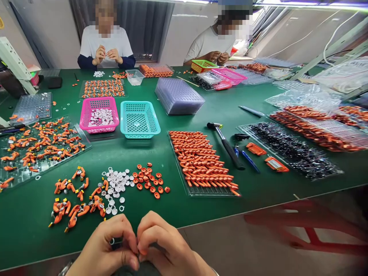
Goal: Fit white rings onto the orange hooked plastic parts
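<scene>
My left hand [110,245] and my right hand [165,243] meet at the table's front edge, fingertips pinched together. Whatever they hold is small and mostly hidden; a trace of orange shows between the right fingers. Through the curl of the left fingers a white ring [112,241] is visible; I cannot tell if it is held or lies behind. Just beyond lie loose curved orange earphone-like parts [73,218] with yellow tips, a heap of small white discs and rings [116,184], and several round orange caps [148,177].
A pink basket [99,129] with white pieces and a turquoise basket [140,134] stand behind. Trays of orange parts [201,161] and black parts [293,149] lie right, with a hammer [230,149] between. Clear stacked trays [179,96] stand mid-table. Two people [105,46] work opposite.
</scene>
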Demonstrator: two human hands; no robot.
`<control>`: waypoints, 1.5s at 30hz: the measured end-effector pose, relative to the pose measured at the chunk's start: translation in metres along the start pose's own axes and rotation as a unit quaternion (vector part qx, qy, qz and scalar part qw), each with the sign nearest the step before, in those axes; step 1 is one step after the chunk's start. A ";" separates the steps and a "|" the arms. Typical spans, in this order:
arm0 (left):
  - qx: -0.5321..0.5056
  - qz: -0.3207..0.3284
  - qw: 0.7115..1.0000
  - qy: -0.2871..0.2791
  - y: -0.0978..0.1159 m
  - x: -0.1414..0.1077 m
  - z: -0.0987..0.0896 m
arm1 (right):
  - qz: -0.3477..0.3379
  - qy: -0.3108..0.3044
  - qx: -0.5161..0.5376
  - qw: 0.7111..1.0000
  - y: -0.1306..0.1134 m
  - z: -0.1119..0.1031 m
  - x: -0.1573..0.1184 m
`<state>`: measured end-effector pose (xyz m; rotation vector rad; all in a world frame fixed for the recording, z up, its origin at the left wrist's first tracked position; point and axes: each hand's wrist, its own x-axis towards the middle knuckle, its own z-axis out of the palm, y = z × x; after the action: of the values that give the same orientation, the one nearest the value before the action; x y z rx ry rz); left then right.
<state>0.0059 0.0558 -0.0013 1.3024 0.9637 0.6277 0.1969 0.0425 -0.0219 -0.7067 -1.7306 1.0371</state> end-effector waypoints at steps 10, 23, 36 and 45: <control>-0.043 0.006 0.999 -0.029 -0.010 0.000 -0.007 | -0.017 0.000 0.027 0.999 -0.001 0.003 -0.003; -0.062 0.017 0.998 -0.015 -0.009 0.000 -0.003 | -0.035 -0.029 0.036 0.998 -0.005 0.001 -0.004; -0.094 0.007 0.996 -0.005 -0.009 0.000 0.003 | -0.059 -0.032 0.028 0.997 -0.003 0.001 -0.002; -0.096 0.024 0.995 0.007 -0.011 -0.003 0.004 | -0.042 -0.011 0.024 0.999 -0.004 0.003 -0.006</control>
<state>0.0061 0.0492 -0.0117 1.1553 0.8630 0.7488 0.1961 0.0348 -0.0214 -0.5892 -1.7327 1.0286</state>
